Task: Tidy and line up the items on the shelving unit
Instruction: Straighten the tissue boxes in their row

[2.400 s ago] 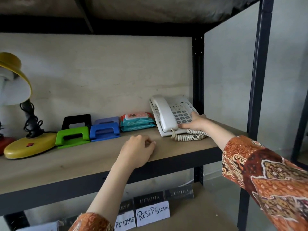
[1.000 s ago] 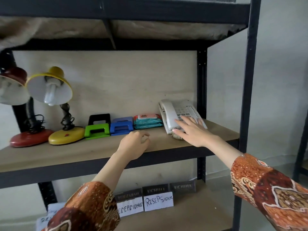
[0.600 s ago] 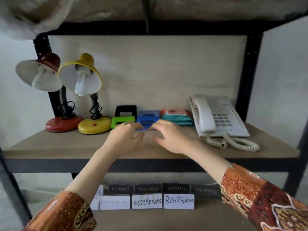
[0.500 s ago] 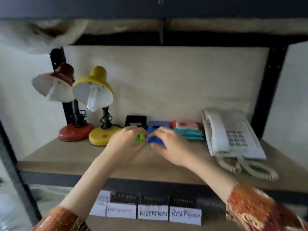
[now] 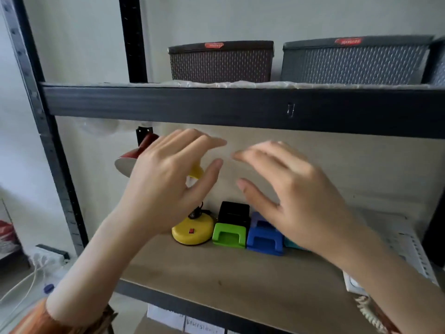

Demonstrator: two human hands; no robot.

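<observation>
Office storeroom: metal shelving unit (hole punches, desk lamps).

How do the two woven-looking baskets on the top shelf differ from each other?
The brown basket is a dark brown; the grey basket is a bluish grey. The brown basket stands to the left and shows a narrower face, while the grey basket looks wider and runs toward the right edge of the view. Both have a woven texture, a plain band along the rim and a red label at the top, and both stand upright on the upper shelf.
</observation>
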